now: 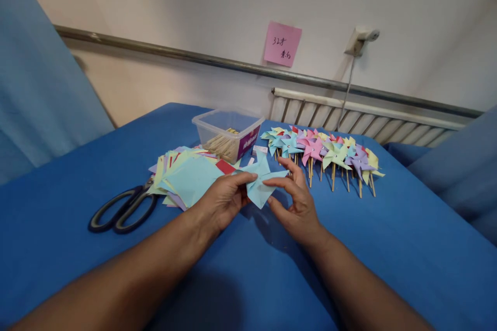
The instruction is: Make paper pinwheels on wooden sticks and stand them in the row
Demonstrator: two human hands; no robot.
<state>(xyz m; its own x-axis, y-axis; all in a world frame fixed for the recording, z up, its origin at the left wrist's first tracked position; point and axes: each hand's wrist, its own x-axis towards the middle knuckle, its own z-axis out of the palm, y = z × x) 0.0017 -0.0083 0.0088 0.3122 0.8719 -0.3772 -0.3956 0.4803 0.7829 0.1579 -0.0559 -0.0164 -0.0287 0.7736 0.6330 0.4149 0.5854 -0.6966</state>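
A light blue paper pinwheel point(259, 194) with folded blades is held up over the blue table. My left hand point(225, 200) is closed on its left side, the thumb pressed at the centre. From the right, my right hand point(295, 201) has its curled fingers on the right-hand blade, with index fingertip and thumb tip close together at the paper. Just left of the hands lies a pile of coloured paper sheets point(194, 176), light blue on top. Dark-handled scissors point(124, 209) lie beside the pile, their blades partly under it.
Behind the paper stands a clear plastic box point(217, 124) holding thin wooden sticks point(221, 146). Several finished pinwheels point(311, 147) on sticks are gathered at the back right. A radiator point(306, 111), a metal rail point(233, 64) and a pink note point(282, 44) are along the wall.
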